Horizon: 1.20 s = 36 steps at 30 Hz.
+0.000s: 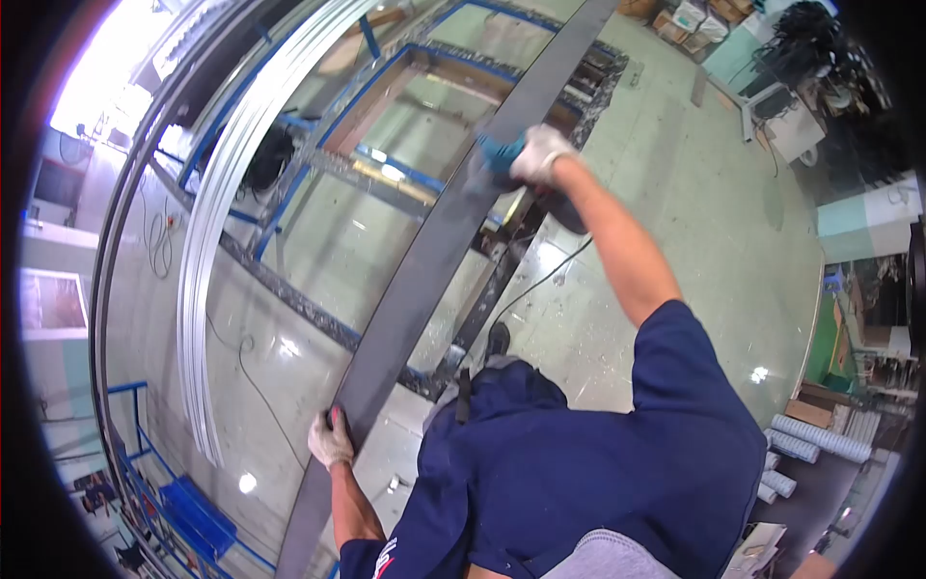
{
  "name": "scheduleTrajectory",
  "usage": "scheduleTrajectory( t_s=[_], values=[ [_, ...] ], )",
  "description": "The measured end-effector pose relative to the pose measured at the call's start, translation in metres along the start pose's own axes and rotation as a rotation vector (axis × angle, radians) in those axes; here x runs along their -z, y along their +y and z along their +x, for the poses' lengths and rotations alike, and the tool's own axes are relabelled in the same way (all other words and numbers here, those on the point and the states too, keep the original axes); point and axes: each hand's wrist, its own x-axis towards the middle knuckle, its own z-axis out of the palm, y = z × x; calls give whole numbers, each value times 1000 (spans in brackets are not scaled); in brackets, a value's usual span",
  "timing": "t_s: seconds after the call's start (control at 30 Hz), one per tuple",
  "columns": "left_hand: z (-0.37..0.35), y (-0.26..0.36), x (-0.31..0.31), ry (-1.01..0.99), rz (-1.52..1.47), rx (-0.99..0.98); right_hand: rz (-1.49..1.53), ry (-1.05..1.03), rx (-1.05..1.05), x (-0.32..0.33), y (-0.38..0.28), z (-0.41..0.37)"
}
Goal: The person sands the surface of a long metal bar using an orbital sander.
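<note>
A long, flat dark-grey bar [424,261] runs diagonally across the view, over a blue-edged frame. My right hand [542,154], in a white glove, is closed around a teal power tool [500,154] on the bar's upper part. The tool is blurred, so its exact kind cannot be made out. Lower down, my gloved left hand [331,439] grips the left edge of the same bar. A small pink-red spot shows at its fingers, and the undersides of those fingers are hidden.
Beneath the bar stands the work frame [318,159] with blue edges and speckled rails. Pale long profiles [207,251] lie to the left, beside a dark curved-looking rail [111,241]. A black cable [540,280] hangs near my legs. Wrapped rolls [820,439] are at the right.
</note>
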Motion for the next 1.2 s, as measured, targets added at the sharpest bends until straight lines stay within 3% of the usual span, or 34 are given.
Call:
scheduleTrajectory(
  t_s=[0.03, 0.1, 0.17, 0.23, 0.37, 0.43, 0.5, 0.57, 0.63, 0.73, 0.93, 1.13, 1.2],
  values=[
    [-1, 5, 4, -7, 7, -2, -153, 116, 174, -27, 12, 8],
    [-2, 4, 3, -9, 18, -9, -196, -2, 224, -42, -13, -34],
    [-3, 10, 9, -23, 19, 7, -136, 13, 417, -89, -8, -47],
    [-4, 4, 2, -9, 41, 1, -136, -109, 372, -98, -20, -90],
    [-5, 2, 1, 21, 8, -12, 162, -91, 260, -133, -14, -158],
    [-3, -1, -2, 35, -14, -41, 352, -51, 319, -138, -5, -180],
    [-13, -1, -13, 188, -126, -235, 489, -64, 240, -134, 1, -199],
    [-33, 37, 8, -7, -55, -408, 496, -49, 216, -124, 11, -211],
    [-52, 66, -3, -39, 208, -370, 467, -25, 163, -122, 26, -219],
    [-44, 56, -30, 25, 350, -208, 413, 36, 34, -135, 49, -224],
    [-33, 52, -35, -19, 352, -190, 657, 44, -197, -152, 72, -243],
    [-17, 75, 28, -195, 271, -247, 835, 162, -154, -142, 52, -247],
    [12, 60, 45, -361, 234, -296, 845, 168, -131, -132, 44, -250]
  ],
)
